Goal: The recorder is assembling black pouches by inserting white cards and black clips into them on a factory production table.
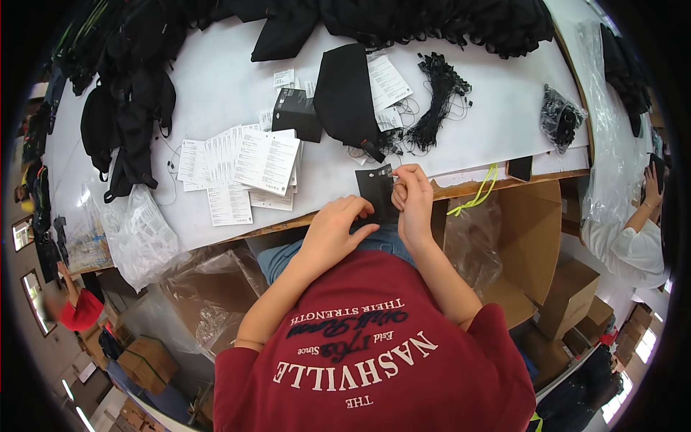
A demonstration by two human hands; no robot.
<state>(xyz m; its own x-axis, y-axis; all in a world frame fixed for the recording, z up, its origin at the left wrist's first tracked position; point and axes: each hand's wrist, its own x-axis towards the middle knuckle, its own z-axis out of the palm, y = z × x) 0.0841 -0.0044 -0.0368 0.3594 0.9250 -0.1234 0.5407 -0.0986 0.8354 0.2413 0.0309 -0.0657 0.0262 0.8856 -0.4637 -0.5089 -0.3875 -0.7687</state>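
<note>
At the table's front edge, a black hang tag (373, 189) with small pale print near its top is tilted up in front of me. My left hand (337, 229) grips its lower left side between thumb and fingers. Beside its upper right corner my right hand (413, 200) is closed in a pinch; what lies between the fingertips is too small to make out. Just beyond lies a flat black fabric piece (346, 93). To its right is a bundle of black tag strings (434, 101), with loose strands around it. A stack of black tags (297, 114) lies left of the fabric.
White printed cards (266, 162) are spread at left, beside a clear plastic bag (142, 234). Black bags (133, 122) are heaped at the left and back. A bagged black bundle (561, 119), phone (520, 168) and yellow-green cord (475, 194) lie right. Other people are at both sides.
</note>
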